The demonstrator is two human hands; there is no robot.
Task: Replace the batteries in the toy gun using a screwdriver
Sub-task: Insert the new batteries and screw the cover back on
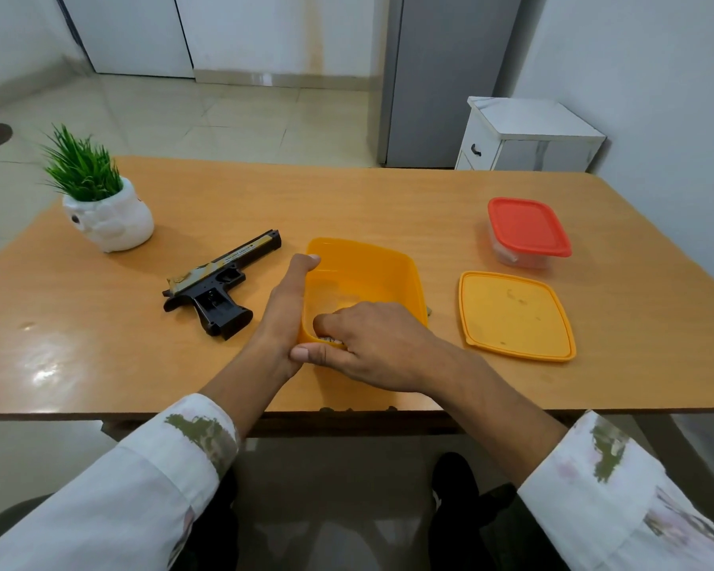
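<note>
A black toy gun (219, 288) with a gold slide lies on its side on the wooden table (347, 199), left of centre. Right of it stands an open yellow box (372, 269). My left hand (283, 307) lies flat against the box's left wall, fingers straight. My right hand (372, 344) reaches over the near rim into the box, fingers curled around something small and silvery that is mostly hidden. No screwdriver shows.
The yellow lid (516, 315) lies flat to the right of the box. A clear container with a red lid (526, 232) stands behind it. A potted plant in a white pot (104, 212) sits at the far left. The table's near edge is just below my wrists.
</note>
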